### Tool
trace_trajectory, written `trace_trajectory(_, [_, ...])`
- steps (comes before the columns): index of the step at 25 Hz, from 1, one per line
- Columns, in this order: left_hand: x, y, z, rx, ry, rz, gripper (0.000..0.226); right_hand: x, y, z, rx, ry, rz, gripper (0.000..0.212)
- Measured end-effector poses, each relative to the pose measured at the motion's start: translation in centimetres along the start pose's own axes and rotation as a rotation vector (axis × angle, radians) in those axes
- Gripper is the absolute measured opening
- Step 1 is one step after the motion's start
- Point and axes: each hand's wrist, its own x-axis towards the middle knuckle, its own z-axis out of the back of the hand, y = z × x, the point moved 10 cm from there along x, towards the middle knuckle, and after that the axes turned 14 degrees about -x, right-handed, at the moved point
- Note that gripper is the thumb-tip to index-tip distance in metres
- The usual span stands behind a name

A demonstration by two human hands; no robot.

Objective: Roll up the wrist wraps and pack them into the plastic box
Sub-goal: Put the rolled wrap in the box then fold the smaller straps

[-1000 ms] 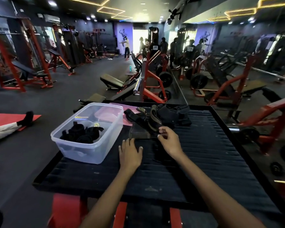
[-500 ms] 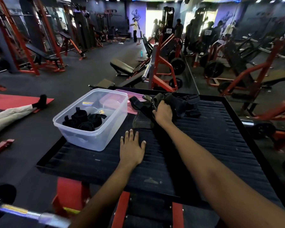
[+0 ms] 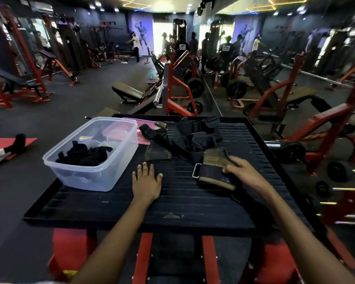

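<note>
Wrap in hand: olive/black wrist wrap (image 3: 212, 174) w/ metal ring at its left end, lying on the desk (image 3: 172, 203) near right-centre, just in front of the pile.
R hand (image 3: 241, 174): grip clenched on the wrap's right end, fingers curled over the top, palm down, forearm coming in low from bottom right.
L hand (image 3: 146, 181): grip released, palm flat on desk, fingers spread, holds nothing; between box and wrap, touching neither.
Box: clear plastic box (image 3: 90, 154) at desk's left, open, several black rolled wraps (image 3: 84, 154) already inside.
Pile: loose wraps/straps (image 3: 193, 136) heaped at desk's far centre, not yet rolled.
Lid: pink lid (image 3: 139, 130) behind box, partly hidden.
Handling (est.): wrap looks soft, light, floppy fabric; ring end stiff and a bit heavier. Prob best to pin one end flat w/ L hand, roll tight w/ R; loose roll likely springs open.
Progress (est.): partway, some packed, pile remains.
Room: gym, people at far end, blurred.
</note>
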Motion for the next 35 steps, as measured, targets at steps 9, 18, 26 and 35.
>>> trace_trajectory(9, [-0.7, 3.1, 2.7, -0.034, -0.045, 0.051, 0.063, -0.8, 3.8, 1.1, -0.719, -0.597, -0.049, 0.044])
trace_trajectory(18, [-1.2, 3.3, 3.1, -0.034, -0.077, 0.019, 0.061, 15.7, 10.3, -17.6, -0.674, 0.013, 0.047, 0.066])
trace_trajectory(26, [-0.8, 3.2, 2.8, -0.046, -0.092, 0.032, 0.06, 19.2, 9.3, -18.3, -0.911, -0.092, -0.136, 0.091])
trace_trajectory(35, [-1.2, 1.3, 4.3, -0.722, -0.183, -0.08, 0.053, 6.6, 8.9, -13.3, -0.79, 0.02, 0.146, 0.047])
